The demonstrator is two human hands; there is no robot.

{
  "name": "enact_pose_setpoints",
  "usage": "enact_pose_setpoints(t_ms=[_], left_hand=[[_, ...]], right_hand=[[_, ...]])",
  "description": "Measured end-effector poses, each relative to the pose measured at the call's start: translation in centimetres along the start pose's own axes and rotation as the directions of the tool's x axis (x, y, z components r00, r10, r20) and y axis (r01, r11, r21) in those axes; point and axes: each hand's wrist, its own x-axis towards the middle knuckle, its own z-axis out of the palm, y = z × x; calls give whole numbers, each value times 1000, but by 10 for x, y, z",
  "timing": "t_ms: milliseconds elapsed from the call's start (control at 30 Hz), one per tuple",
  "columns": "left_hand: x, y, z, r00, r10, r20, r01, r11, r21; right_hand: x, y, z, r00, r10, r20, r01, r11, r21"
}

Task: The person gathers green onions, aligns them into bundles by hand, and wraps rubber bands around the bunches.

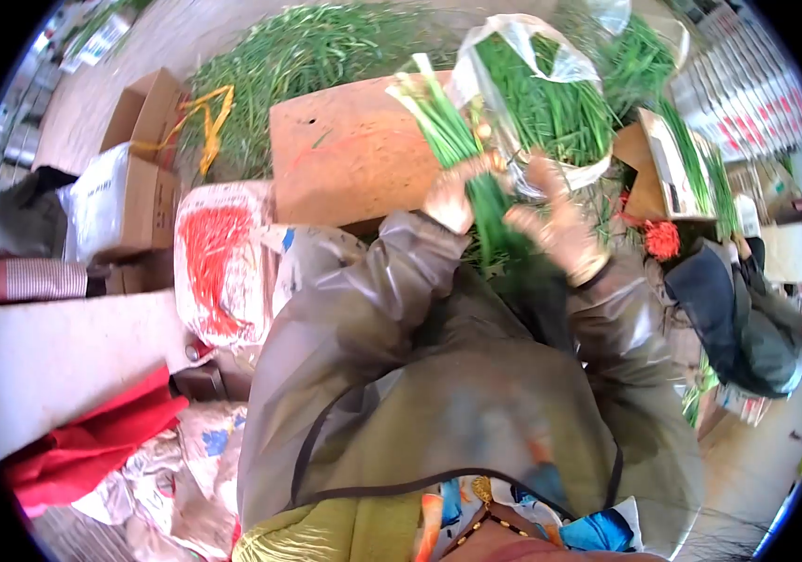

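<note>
My left hand [452, 195] is wrapped round a bunch of spring onions [443, 122], in front of my body. Their pale stem ends point up and away, and the dark green leaves hang down toward my lap. Just to the right is my right hand [560, 229], smeared a little by motion. Its fingers look apart, beside the leaves, and I see nothing held in it. Whether it touches the leaves I cannot tell. Beyond both hands stands a clear plastic bag [520, 30] packed with more long green leaves [546, 103].
A wooden board [349, 150] lies ahead, with a heap of loose greens [298, 56] behind it. Red ties [214, 267] rest on a package at left, near a cardboard box [150, 201]. Another person [748, 309] works at right, below stacked white crates [738, 80].
</note>
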Motion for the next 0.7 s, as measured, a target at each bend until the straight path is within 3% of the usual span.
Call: enact_pose_setpoints(t_ms=[33, 100, 133, 167, 200, 267, 333, 400, 433, 467, 500, 533, 567, 600, 633, 667, 700], left_hand=[[16, -7, -8, 977, 209, -33, -211, 952, -223], [15, -7, -17, 964, 267, 5, -252, 917, -308], [8, -6, -11, 959, 283, -9, -269, 898, -349], [9, -8, -26, 979, 197, -59, -205, 903, -379], [10, -15, -39, 992, 75, -104, -115, 876, -469], [4, -28, -39, 991, 86, -101, -129, 811, -571], [-1, -39, -43, 986, 112, -122, -160, 830, -534], [-1, -46, -60, 982, 137, -133, -185, 851, -491], [0, -50, -73, 975, 194, -108, -218, 928, -304], [2, -50, -78, 967, 246, -68, -252, 962, -103], [3, -51, -81, 965, 235, -118, -255, 946, -198], [-8, -35, -64, 953, 13, -303, -106, 950, -293], [-16, -26, -53, 961, 24, -276, -89, 970, -226], [-19, -20, -46, 969, 32, -245, -72, 985, -155], [-15, -28, -66, 979, 77, -189, -73, 997, 30], [-30, -14, -38, 990, 133, -41, -118, 961, 249], [-41, -3, -30, 998, -52, -26, 58, 905, 422]], right_hand=[[-1, 2, 19, 980, -25, 199, 37, 998, -57], [8, -2, 29, 973, 139, 187, -49, 906, -421], [18, 2, 24, 922, 347, 171, -236, 854, -463], [25, 2, 16, 969, 136, 207, -33, 899, -436], [40, -2, 10, 928, 241, 285, -37, 819, -572], [68, -18, 17, 830, 417, 370, 39, 620, -784], [87, -27, 34, 749, 560, 354, 75, 460, -885], [84, -18, 49, 691, 606, 395, 180, 385, -905], [80, -22, 52, 646, 647, 406, 191, 378, -906], [62, -15, 48, 822, 369, 433, 212, 508, -835], [58, -11, 38, 851, 318, 418, 126, 649, -750], [57, -20, 29, 881, 269, 389, 44, 772, -634], [55, -23, 24, 915, 304, 264, -150, 866, -477], [51, 22, 24, 981, 156, 112, -128, 967, -220], [47, 35, 30, 981, 136, 142, -123, 988, -96], [43, 26, 38, 980, 115, 166, -121, 992, 31], [38, 16, 43, 929, 179, 324, -261, 937, 231]])
